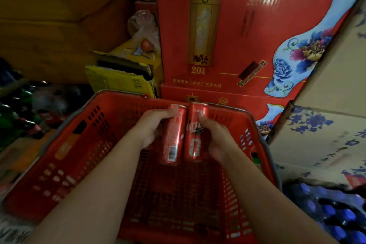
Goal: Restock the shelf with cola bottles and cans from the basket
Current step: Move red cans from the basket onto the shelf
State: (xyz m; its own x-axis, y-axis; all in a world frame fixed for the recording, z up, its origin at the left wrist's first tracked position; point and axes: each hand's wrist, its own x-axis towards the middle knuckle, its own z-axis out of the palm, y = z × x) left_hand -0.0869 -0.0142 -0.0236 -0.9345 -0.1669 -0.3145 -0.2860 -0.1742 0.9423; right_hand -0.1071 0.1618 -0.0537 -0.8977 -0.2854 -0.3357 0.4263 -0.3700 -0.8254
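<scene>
A red plastic basket [65, 148] fills the lower middle of the view, its mesh floor bare. Above it my left hand [152, 127] grips a slim red cola can [173, 140] from the left. My right hand [215, 140] grips a second slim red cola can [195, 136] from the right. The two cans stand upright, side by side, nearly touching, over the basket's far half. No shelf is visible.
Large red cartons [237, 31] are stacked just behind the basket. A torn yellow box [118, 77] stands at the back left. Dark bottles [17, 117] lie at the left, beige cartons [326, 130] at the right, blue-capped bottles [332, 212] at the lower right.
</scene>
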